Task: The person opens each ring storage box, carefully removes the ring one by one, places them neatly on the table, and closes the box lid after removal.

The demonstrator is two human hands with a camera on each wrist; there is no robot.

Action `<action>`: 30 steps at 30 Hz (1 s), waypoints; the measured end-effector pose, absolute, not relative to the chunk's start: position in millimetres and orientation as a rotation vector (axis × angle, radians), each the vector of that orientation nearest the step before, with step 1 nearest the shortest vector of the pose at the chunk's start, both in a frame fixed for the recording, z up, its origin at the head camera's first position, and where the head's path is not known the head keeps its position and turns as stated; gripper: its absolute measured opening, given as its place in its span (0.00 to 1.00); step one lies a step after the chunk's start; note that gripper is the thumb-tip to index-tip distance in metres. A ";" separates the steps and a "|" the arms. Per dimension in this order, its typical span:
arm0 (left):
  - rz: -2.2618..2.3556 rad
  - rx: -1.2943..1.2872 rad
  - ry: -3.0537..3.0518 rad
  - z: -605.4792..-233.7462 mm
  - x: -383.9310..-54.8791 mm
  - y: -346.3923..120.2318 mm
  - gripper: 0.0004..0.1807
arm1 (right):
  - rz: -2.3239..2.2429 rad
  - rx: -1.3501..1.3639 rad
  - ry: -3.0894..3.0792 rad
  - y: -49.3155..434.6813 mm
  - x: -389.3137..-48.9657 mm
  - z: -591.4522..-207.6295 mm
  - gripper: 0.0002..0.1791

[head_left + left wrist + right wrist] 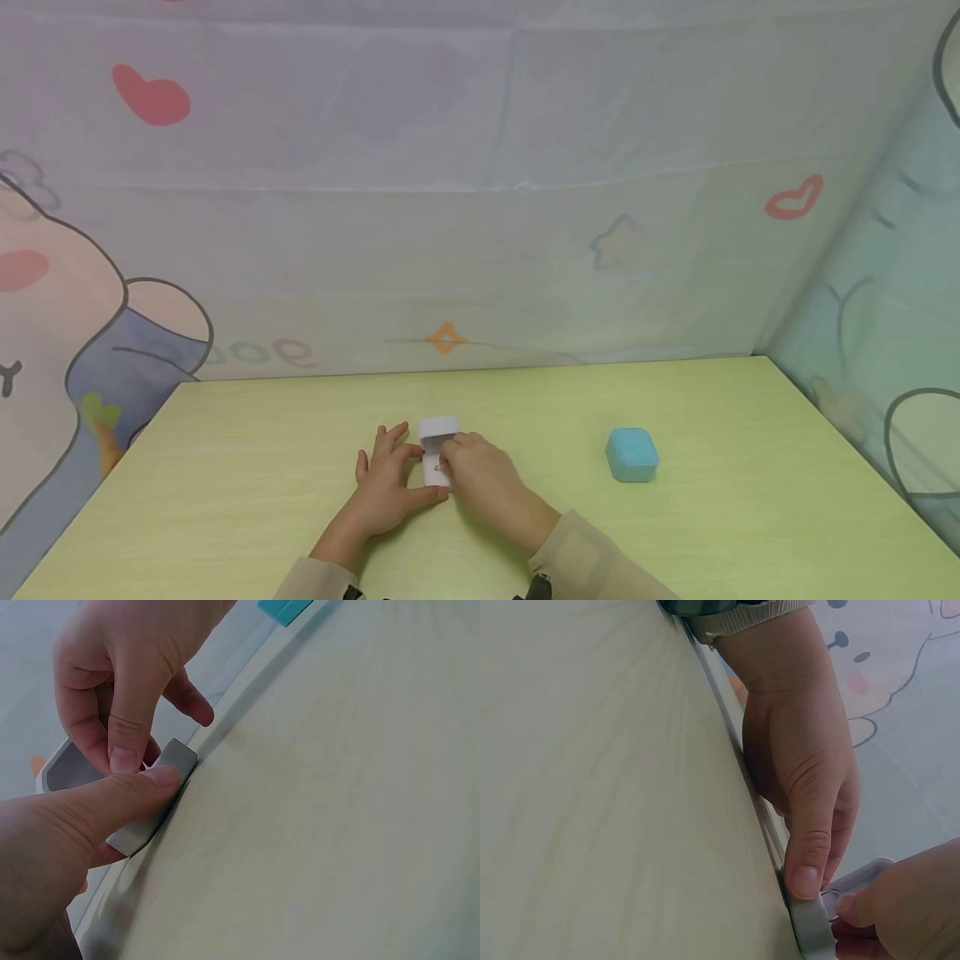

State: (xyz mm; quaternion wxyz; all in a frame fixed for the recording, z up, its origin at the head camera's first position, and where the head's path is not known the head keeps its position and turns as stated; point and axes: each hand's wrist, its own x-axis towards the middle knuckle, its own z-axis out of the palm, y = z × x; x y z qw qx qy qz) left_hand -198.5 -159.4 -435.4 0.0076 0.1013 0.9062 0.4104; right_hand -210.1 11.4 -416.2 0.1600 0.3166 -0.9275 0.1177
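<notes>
A small white ring box (438,428) stands on the table with its lid raised. My left hand (384,497) holds it from the left, thumb on the near side and a finger at the far left, the other fingers spread. At the box's insert, my right hand (486,479) has thumb and fingertips together on a thin silvery ring (829,894). That ring stands up from the box base (808,922) in the right wrist view. The right fingers hide much of the inside. In the left wrist view, the left thumb (124,802) presses the base's front edge.
A closed light-blue box (632,455) with rounded corners sits to the right on the pale yellow-green table (712,533). A printed cloth (480,250) hangs behind the table's far edge, and another patterned cloth (900,333) hangs along the right side.
</notes>
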 end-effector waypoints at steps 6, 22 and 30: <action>1.278 0.321 2.839 -436.1 -198.9 -159.4 0.34 | 0.346 0.899 -2.651 11.3 -210.2 -416.0 0.03; 1.277 0.332 2.835 -436.4 -198.8 -159.9 0.34 | 0.397 0.897 -2.682 11.3 -210.0 -414.8 0.04; 1.280 0.330 2.837 -436.8 -199.2 -160.0 0.34 | 0.431 0.902 -2.676 11.7 -209.6 -414.1 0.03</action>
